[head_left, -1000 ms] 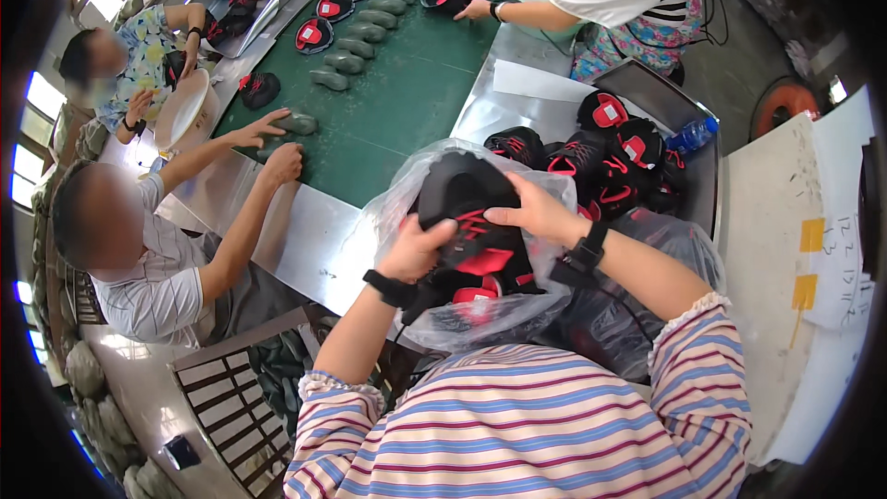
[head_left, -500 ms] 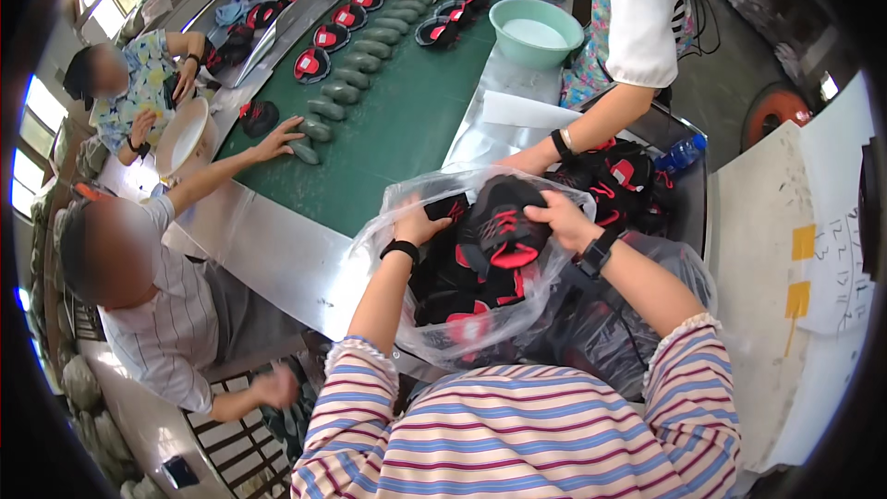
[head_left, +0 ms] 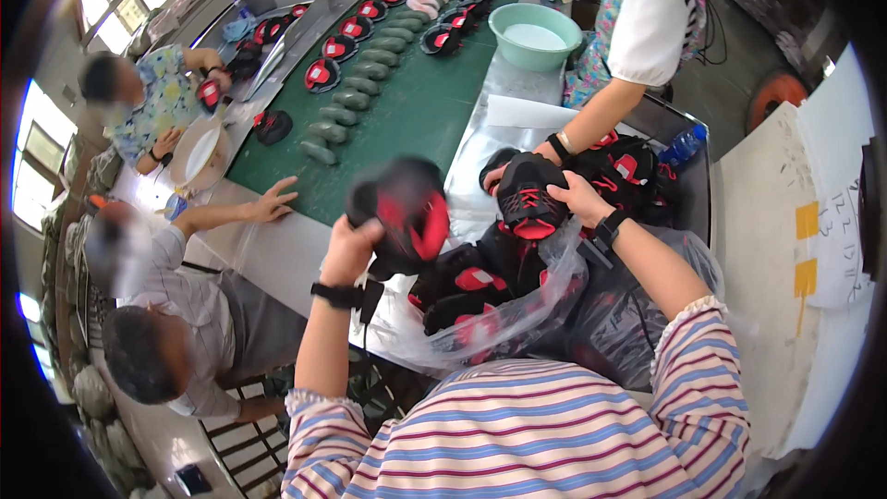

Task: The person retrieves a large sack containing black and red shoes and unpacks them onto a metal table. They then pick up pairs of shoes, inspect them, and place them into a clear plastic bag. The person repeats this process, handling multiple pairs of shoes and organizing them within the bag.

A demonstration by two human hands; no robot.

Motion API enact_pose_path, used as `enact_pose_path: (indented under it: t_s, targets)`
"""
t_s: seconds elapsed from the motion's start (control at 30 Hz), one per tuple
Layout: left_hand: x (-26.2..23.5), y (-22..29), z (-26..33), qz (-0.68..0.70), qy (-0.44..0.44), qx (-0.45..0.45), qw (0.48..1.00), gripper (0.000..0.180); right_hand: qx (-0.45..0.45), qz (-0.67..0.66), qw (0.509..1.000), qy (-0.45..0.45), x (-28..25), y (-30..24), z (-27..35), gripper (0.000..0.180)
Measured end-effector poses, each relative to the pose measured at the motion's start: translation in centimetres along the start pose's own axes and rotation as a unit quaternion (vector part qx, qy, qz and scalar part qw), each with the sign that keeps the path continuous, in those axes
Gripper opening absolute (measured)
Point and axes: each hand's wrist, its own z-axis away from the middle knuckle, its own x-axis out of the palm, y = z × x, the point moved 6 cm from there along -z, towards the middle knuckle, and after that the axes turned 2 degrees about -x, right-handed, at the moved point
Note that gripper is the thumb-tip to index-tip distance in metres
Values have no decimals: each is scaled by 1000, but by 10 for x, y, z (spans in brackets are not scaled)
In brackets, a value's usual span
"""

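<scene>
one shoe in each hand, near an open bag

clock positions are taken from the picture's centre. at 9, a co-worker's hand [head_left: 274, 200] lies at the edge of the green top [head_left: 411, 120]. at 11, a row of dark green forms [head_left: 358, 86] runs along it. between 8 and 9, the left hand [head_left: 349, 249] pinches the first shoe [head_left: 397, 222], thumb on its near side; that black-and-red shoe is blurred, held just left of centre. at 4 to 5, the clear bag [head_left: 565, 268] gapes, black-and-red shoes inside. at 1, a pale green basin [head_left: 536, 57]. between 2 and 3, the second shoe [head_left: 531, 199], laces up, pinched at its right side by the right hand [head_left: 582, 200]; the fingers beneath are hidden. a second co-worker's forearm [head_left: 601, 120] reaches behind it; contact cannot be told. beyond, a loose shoe pile [head_left: 633, 166] and a blue bottle [head_left: 684, 145].
</scene>
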Motion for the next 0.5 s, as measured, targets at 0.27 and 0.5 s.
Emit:
enact_pose_path:
  t_s: [0.27, 0.5]
  targets:
    - [-8, -4, 15, 92, 62, 47, 993, 38, -159, 20, 983, -85, 47, -88, 22, 23]
    - [14, 17, 12, -19, 27, 14, 999, 23, -54, -227, 955, -183, 75, -114, 34, 29]
